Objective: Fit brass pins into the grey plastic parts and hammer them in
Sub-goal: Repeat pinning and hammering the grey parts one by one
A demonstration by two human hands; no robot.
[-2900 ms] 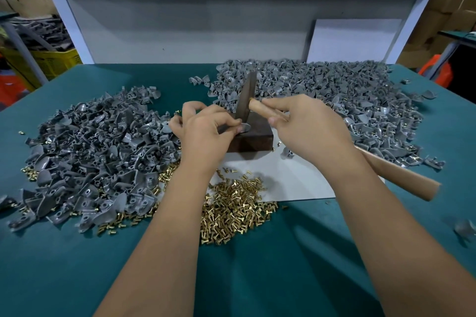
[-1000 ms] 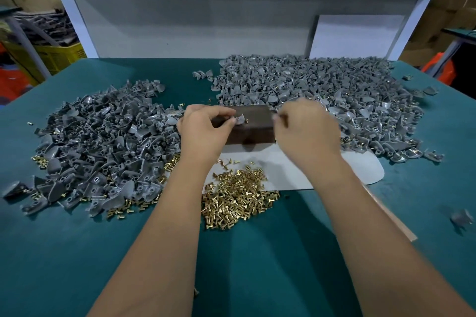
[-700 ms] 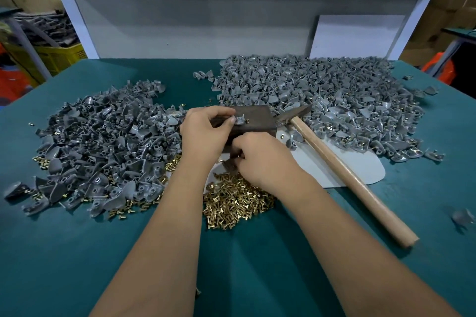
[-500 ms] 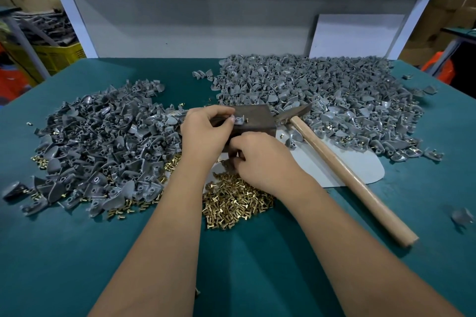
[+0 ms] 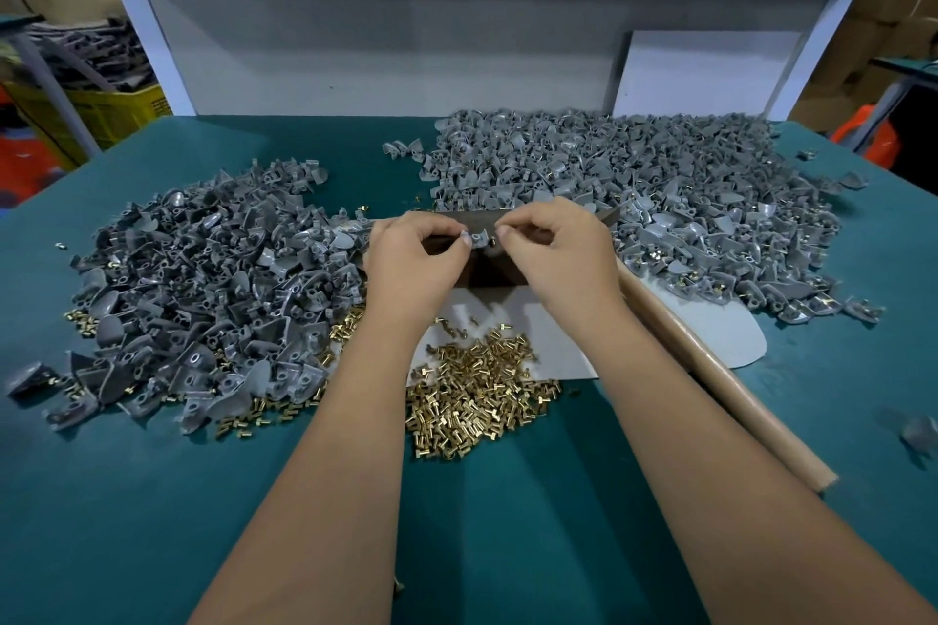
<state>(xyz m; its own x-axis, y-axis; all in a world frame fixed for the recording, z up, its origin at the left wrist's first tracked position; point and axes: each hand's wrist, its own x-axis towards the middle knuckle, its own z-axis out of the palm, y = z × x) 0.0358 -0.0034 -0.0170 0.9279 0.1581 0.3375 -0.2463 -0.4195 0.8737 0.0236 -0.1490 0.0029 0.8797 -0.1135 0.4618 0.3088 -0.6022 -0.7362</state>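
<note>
Grey plastic part (image 5: 479,237) sat on top of dark block (image 5: 487,269) at table centre, pinched at its left edge by left hand (image 5: 413,264) w/ thumb & forefinger curled onto it. Right hand (image 5: 558,259) was at the part's right side, fingertips pinched tight together right against it; whether a brass pin was b/w them couldn't be told, too small & hidden. Both hands nearly touched over the block. Block stood on a pale grey sheet (image 5: 731,335) on teal table (image 5: 152,497). Loose brass pins (image 5: 477,401) lay heaped just in front of the block, b/w the two forearms, partly on the sheet, some spilling under the left pile. Darker grey parts pile (image 5: 203,289) lay to the left; a bigger, lighter grey pile (image 5: 634,188) lay behind & right, some pieces showing brass. Hammer's wooden handle (image 5: 726,386) lay flat on table beside right forearm, running diagonally toward near right, not held; its head mostly hidden behind right hand. One stray grey piece (image 5: 921,431) sat at far right edge.
</note>
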